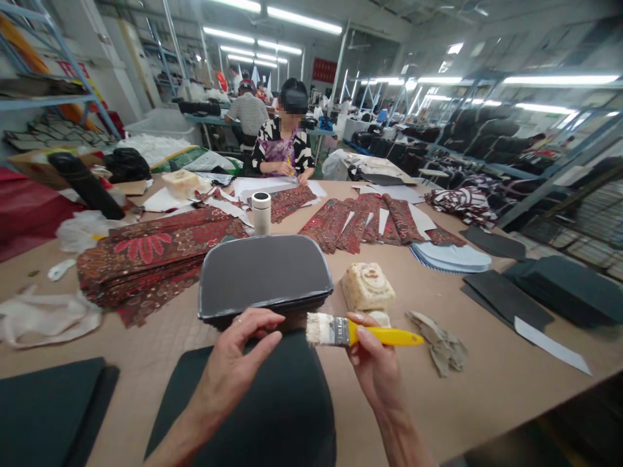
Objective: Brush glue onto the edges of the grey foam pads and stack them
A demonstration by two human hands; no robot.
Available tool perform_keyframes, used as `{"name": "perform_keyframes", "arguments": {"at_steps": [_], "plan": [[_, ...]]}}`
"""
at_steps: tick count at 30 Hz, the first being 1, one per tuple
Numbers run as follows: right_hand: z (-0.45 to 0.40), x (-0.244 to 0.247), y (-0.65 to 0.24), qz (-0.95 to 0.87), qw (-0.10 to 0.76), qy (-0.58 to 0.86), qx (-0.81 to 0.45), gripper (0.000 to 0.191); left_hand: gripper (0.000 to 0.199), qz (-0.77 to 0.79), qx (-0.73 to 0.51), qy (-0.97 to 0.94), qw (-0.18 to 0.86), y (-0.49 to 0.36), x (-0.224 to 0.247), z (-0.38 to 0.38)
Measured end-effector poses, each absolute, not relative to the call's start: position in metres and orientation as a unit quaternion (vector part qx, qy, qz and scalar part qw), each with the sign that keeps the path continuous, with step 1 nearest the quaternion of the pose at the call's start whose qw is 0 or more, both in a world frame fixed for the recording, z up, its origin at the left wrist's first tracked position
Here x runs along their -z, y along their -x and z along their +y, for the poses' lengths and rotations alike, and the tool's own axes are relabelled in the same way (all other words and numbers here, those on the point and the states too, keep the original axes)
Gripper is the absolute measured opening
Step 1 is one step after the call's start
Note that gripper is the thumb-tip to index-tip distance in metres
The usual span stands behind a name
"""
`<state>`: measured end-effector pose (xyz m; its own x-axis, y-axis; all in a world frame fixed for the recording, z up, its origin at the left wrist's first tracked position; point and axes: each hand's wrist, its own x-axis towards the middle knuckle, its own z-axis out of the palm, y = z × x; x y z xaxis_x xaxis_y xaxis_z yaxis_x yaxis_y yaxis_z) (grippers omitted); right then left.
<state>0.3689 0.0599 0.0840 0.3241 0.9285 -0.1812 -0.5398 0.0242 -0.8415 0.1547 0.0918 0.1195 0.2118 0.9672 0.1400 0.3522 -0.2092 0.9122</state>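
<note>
My right hand (372, 360) is closed round a yellow-handled brush (389, 335), whose pale, caked bristles point left. Thumb and fingers apart, my left hand (246, 347) is held at the front edge of a stack of dark grey rounded panels (265, 272) with whitish edges; whether it touches the stack I cannot tell. Beneath my hands lies a large dark green panel (287, 395). A crusted, cream-coloured block-shaped container (367, 285) sits right of the stack, and a crumpled grey-brown cloth (440, 344) lies beyond the brush handle.
Patterned red-brown fabric pieces (160, 253) are piled at left. Behind the stack stands a white bottle (261, 214). Dark panels (569, 288) and light blue pieces (450, 256) lie at right, more dark panels (48, 408) at near left. A person (285, 139) sits across the table (389, 415).
</note>
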Motion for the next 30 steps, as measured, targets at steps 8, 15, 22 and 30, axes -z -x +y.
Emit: {"name": "perform_keyframes", "arguments": {"at_steps": [8, 15, 22, 30], "plan": [[0.019, -0.078, -0.402, -0.324, 0.669, 0.441, -0.504, 0.016, 0.021, 0.441, -0.348, -0.680, 0.471, -0.188, -0.140, 0.071], [-0.005, -0.080, -0.428, -0.405, 0.642, 0.459, -0.462, 0.014, 0.019, 0.419, -0.274, -0.739, 0.450, -0.214, -0.152, 0.055], [-0.029, -0.101, -0.438, -0.382, 0.649, 0.502, -0.426, 0.015, 0.014, 0.382, -0.272, -0.761, 0.449, -0.238, -0.153, 0.050], [-0.045, -0.099, -0.451, -0.443, 0.607, 0.536, -0.383, 0.016, 0.009, 0.361, -0.280, -0.783, 0.422, -0.250, -0.148, 0.045]]}}
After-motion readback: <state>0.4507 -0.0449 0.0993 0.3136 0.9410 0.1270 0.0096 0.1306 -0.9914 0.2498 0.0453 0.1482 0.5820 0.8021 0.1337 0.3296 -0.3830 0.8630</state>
